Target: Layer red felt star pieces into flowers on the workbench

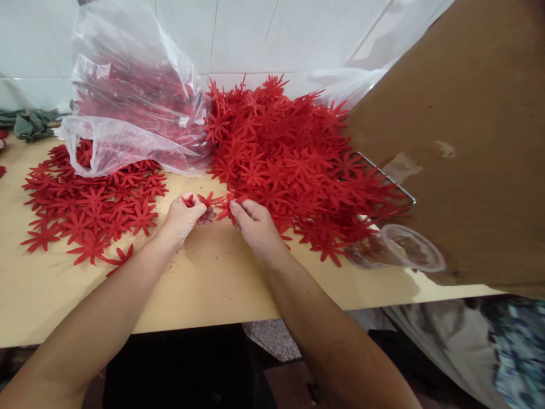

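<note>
While pinched between both sets of fingers, red flower cutout (212,201) held just above bench (213,284), midway between left hand (184,215) and right hand (254,223), long axis running left-right. Both hands closed on it, roughly equally near. Big loose pile (293,159) touching right hand's far side; flat-laid cutouts (89,210) and plastic bag (128,108) left.

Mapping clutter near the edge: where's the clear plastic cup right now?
Head view, right side: the clear plastic cup lies tipped on the wooden table, between the big red flower pile and the cardboard sheet.
</note>
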Demonstrator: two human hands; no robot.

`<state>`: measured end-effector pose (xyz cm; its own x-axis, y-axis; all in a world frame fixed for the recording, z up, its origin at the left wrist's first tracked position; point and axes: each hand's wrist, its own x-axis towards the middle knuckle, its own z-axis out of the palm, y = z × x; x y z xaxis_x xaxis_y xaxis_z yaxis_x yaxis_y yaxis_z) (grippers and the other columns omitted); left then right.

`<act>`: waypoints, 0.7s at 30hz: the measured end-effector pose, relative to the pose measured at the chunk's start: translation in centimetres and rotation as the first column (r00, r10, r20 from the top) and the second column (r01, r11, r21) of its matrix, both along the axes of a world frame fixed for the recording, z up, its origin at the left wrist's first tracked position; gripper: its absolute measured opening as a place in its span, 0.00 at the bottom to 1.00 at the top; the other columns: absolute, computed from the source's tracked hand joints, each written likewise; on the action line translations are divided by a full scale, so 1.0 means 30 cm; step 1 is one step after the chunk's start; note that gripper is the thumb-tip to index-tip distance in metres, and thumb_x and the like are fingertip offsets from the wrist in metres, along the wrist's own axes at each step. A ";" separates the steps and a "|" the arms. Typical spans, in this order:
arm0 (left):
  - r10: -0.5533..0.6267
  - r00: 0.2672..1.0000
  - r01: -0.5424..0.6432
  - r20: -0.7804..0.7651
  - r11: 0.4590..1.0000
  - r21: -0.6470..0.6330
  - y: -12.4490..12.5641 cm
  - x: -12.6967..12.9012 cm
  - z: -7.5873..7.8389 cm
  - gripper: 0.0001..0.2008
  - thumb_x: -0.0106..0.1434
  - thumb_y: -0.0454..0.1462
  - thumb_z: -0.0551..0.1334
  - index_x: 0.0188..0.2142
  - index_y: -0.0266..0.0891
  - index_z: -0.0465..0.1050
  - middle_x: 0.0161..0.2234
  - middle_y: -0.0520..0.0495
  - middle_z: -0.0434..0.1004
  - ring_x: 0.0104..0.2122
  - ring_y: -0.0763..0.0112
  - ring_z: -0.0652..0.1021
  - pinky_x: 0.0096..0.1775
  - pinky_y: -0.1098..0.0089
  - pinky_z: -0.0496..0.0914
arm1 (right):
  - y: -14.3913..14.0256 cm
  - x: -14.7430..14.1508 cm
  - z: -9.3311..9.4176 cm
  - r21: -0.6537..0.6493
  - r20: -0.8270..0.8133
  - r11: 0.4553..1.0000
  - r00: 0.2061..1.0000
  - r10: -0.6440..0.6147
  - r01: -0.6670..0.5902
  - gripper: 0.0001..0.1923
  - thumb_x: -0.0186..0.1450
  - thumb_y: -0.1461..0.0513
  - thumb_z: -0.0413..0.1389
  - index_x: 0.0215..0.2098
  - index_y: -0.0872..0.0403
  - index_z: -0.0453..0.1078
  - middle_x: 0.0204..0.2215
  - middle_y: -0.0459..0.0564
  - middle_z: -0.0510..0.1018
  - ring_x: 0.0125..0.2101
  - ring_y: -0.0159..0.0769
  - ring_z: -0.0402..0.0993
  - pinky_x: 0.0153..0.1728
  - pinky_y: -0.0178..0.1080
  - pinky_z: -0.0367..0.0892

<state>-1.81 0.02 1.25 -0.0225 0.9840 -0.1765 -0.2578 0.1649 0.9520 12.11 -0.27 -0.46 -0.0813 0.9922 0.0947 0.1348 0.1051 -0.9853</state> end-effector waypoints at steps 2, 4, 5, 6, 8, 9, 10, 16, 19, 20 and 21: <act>-0.034 0.999 0.034 -0.034 0.999 0.002 -0.002 0.002 0.003 0.09 0.48 0.29 0.56 0.20 0.38 0.54 0.17 0.57 0.66 0.15 0.82 0.69 0.21 0.78 0.64 | 0.004 0.000 -0.008 0.027 -0.047 0.999 0.999 -0.019 0.020 0.21 0.57 0.48 0.51 0.18 0.53 0.52 0.13 0.39 0.54 0.16 0.24 0.50 0.18 0.32 0.48; -0.054 0.996 0.055 -0.073 0.998 0.016 -0.003 0.003 0.002 0.08 0.49 0.29 0.56 0.21 0.38 0.54 0.15 0.58 0.64 0.13 0.83 0.66 0.19 0.79 0.62 | 0.007 0.000 -0.009 0.042 -0.077 0.998 0.996 -0.035 0.038 0.22 0.58 0.46 0.50 0.17 0.53 0.53 0.13 0.39 0.54 0.16 0.24 0.50 0.18 0.32 0.49; -0.059 0.994 0.061 -0.091 0.998 0.019 -0.002 0.002 0.000 0.08 0.49 0.29 0.56 0.22 0.39 0.54 0.15 0.59 0.63 0.13 0.83 0.65 0.19 0.79 0.61 | 0.007 0.000 -0.007 0.042 -0.088 0.998 0.995 -0.042 0.046 0.23 0.57 0.46 0.50 0.17 0.53 0.53 0.13 0.39 0.54 0.15 0.24 0.50 0.18 0.32 0.49; -0.063 0.992 0.065 -0.105 0.998 0.020 -0.002 0.002 -0.002 0.08 0.50 0.29 0.55 0.23 0.39 0.55 0.14 0.59 0.62 0.13 0.83 0.65 0.18 0.79 0.60 | 0.008 -0.001 -0.004 0.037 -0.095 0.998 0.995 -0.043 0.047 0.23 0.57 0.45 0.50 0.17 0.53 0.53 0.12 0.39 0.54 0.15 0.24 0.50 0.18 0.32 0.49; -0.074 0.991 0.076 -0.109 0.997 0.018 0.000 0.000 -0.006 0.06 0.50 0.29 0.55 0.26 0.40 0.58 0.13 0.61 0.59 0.12 0.83 0.63 0.18 0.79 0.58 | 0.008 -0.002 0.005 0.031 -0.097 0.999 0.995 -0.034 0.037 0.24 0.55 0.44 0.50 0.17 0.53 0.53 0.12 0.39 0.56 0.15 0.24 0.52 0.18 0.32 0.50; -0.085 0.991 0.087 -0.099 0.996 0.016 0.000 -0.002 -0.008 0.07 0.50 0.28 0.54 0.29 0.40 0.60 0.13 0.61 0.57 0.12 0.83 0.62 0.18 0.79 0.57 | 0.007 -0.003 0.009 0.030 -0.090 0.999 0.996 -0.023 0.026 0.24 0.55 0.44 0.51 0.17 0.53 0.53 0.12 0.39 0.57 0.16 0.24 0.53 0.18 0.32 0.51; -0.102 0.991 0.104 -0.087 0.994 0.016 0.000 -0.004 -0.009 0.08 0.51 0.29 0.54 0.31 0.40 0.62 0.13 0.61 0.57 0.12 0.83 0.61 0.18 0.79 0.57 | 0.005 -0.004 0.013 0.030 -0.078 0.999 0.997 -0.012 0.014 0.24 0.55 0.43 0.51 0.17 0.53 0.54 0.13 0.39 0.58 0.16 0.24 0.54 0.19 0.32 0.51; -0.214 0.970 0.221 -0.112 0.973 0.060 -0.011 -0.009 0.002 0.09 0.52 0.41 0.60 0.29 0.37 0.67 0.20 0.57 0.62 0.15 0.85 0.60 0.18 0.78 0.54 | -0.012 -0.006 0.033 0.101 0.072 0.994 0.997 -0.037 0.030 0.25 0.55 0.45 0.51 0.16 0.53 0.49 0.14 0.38 0.49 0.17 0.23 0.46 0.19 0.32 0.46; -0.215 0.964 0.233 -0.160 0.967 0.104 -0.016 -0.003 0.003 0.10 0.49 0.40 0.63 0.28 0.37 0.67 0.21 0.57 0.64 0.17 0.85 0.61 0.19 0.78 0.55 | -0.014 -0.009 0.033 0.092 0.067 0.996 0.998 -0.013 0.007 0.25 0.54 0.43 0.51 0.16 0.53 0.50 0.15 0.39 0.51 0.18 0.23 0.48 0.19 0.32 0.47; -0.202 0.965 0.222 -0.165 0.969 0.110 -0.017 -0.001 0.003 0.10 0.48 0.39 0.64 0.28 0.36 0.67 0.21 0.57 0.65 0.18 0.84 0.62 0.20 0.78 0.55 | -0.013 -0.010 0.031 0.076 0.043 0.997 0.999 0.010 -0.013 0.25 0.54 0.43 0.50 0.16 0.53 0.52 0.15 0.39 0.53 0.18 0.23 0.49 0.19 0.32 0.49; -0.190 0.968 0.209 -0.164 0.971 0.112 -0.017 0.001 0.002 0.09 0.48 0.38 0.64 0.28 0.36 0.67 0.22 0.56 0.67 0.18 0.84 0.63 0.21 0.78 0.56 | -0.012 -0.011 0.029 0.059 0.014 0.998 0.999 0.035 -0.036 0.25 0.55 0.43 0.49 0.17 0.53 0.54 0.15 0.39 0.55 0.18 0.24 0.51 0.20 0.32 0.51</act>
